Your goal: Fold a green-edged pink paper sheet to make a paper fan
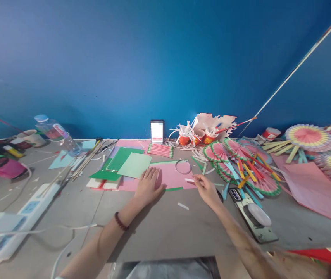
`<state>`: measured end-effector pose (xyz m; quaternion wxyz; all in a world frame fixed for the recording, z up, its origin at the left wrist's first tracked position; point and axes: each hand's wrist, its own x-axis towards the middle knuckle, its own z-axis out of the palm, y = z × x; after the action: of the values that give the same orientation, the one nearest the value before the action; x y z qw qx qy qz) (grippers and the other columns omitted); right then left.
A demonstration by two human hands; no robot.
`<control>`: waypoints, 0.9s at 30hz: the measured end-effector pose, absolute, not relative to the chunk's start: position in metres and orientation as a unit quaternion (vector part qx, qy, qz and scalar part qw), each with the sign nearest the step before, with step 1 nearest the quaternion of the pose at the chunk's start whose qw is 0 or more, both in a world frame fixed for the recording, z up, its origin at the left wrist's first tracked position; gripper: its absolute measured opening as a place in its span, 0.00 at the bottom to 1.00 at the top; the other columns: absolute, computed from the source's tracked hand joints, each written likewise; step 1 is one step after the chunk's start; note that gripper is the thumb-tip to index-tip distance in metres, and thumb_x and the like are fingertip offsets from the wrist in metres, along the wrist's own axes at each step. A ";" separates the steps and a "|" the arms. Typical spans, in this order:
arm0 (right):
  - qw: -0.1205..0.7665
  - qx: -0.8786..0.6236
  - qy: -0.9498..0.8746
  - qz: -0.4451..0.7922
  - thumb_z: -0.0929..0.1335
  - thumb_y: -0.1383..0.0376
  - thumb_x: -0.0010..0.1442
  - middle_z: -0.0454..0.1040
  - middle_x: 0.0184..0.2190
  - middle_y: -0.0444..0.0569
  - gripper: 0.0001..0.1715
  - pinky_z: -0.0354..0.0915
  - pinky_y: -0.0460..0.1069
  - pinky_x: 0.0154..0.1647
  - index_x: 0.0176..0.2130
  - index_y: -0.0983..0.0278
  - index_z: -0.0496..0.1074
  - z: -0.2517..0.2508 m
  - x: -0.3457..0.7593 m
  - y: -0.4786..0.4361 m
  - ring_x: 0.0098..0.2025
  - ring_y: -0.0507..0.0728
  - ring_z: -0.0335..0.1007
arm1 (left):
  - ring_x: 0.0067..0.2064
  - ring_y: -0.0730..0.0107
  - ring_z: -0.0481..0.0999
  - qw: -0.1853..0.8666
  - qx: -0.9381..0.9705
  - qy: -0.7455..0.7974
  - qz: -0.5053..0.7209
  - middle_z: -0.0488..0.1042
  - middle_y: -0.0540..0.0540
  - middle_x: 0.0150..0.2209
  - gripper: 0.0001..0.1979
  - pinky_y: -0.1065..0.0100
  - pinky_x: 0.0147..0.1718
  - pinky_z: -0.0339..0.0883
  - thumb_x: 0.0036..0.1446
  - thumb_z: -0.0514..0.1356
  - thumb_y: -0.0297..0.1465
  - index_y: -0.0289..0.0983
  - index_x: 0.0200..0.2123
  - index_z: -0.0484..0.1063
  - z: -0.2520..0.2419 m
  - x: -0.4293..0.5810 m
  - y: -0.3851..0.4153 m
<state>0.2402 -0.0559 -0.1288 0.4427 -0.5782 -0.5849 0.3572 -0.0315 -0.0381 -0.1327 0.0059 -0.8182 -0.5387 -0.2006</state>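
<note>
Some pink paper [173,177] edge free between left hand [147,185], right hand [206,189].

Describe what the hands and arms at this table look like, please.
They are a person's: the left hand and right hand are gloveless. A dark reddish beaded bracelet circles the left wrist; no such beads show on the right arm.
</note>
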 end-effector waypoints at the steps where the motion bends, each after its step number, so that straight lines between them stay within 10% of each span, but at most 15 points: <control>1: 0.443 -0.578 -0.585 0.356 0.64 0.43 0.58 0.78 0.38 0.55 0.25 0.72 0.54 0.41 0.37 0.62 0.70 -0.128 0.240 -0.056 0.42 0.65 0.79 | 0.65 0.48 0.62 0.008 -0.814 -0.544 -0.202 0.66 0.34 0.62 0.33 0.49 0.63 0.55 0.60 0.56 0.46 0.33 0.63 0.60 -0.133 -0.031 -0.039; 14: 0.432 -0.586 -0.572 0.378 0.63 0.39 0.56 0.79 0.41 0.56 0.29 0.72 0.56 0.45 0.38 0.61 0.71 -0.123 0.238 -0.058 0.43 0.65 0.78 | 0.66 0.46 0.59 -0.027 -0.801 -0.561 -0.209 0.66 0.34 0.62 0.37 0.45 0.65 0.51 0.57 0.59 0.45 0.34 0.65 0.56 -0.132 -0.035 -0.037; 22: 0.478 -0.566 -0.538 0.402 0.64 0.35 0.52 0.77 0.41 0.56 0.33 0.72 0.59 0.47 0.36 0.59 0.69 -0.130 0.234 -0.055 0.39 0.65 0.78 | 0.64 0.54 0.64 -0.129 -0.795 -0.501 -0.318 0.47 0.39 0.71 0.37 0.55 0.51 0.73 0.57 0.53 0.22 0.43 0.69 0.46 -0.129 -0.032 -0.039; 27: 0.454 -0.553 -0.572 0.401 0.64 0.40 0.56 0.77 0.42 0.55 0.27 0.72 0.57 0.45 0.37 0.60 0.70 -0.128 0.229 -0.055 0.42 0.63 0.76 | 0.64 0.61 0.63 -0.108 -0.767 -0.520 -0.359 0.58 0.44 0.67 0.32 0.53 0.59 0.67 0.58 0.49 0.19 0.48 0.63 0.58 -0.127 -0.038 -0.034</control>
<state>0.2288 -0.0550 -0.1278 0.4536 -0.5526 -0.5725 0.4015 -0.0380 -0.0342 -0.1273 -0.1084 -0.7672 -0.5201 -0.3593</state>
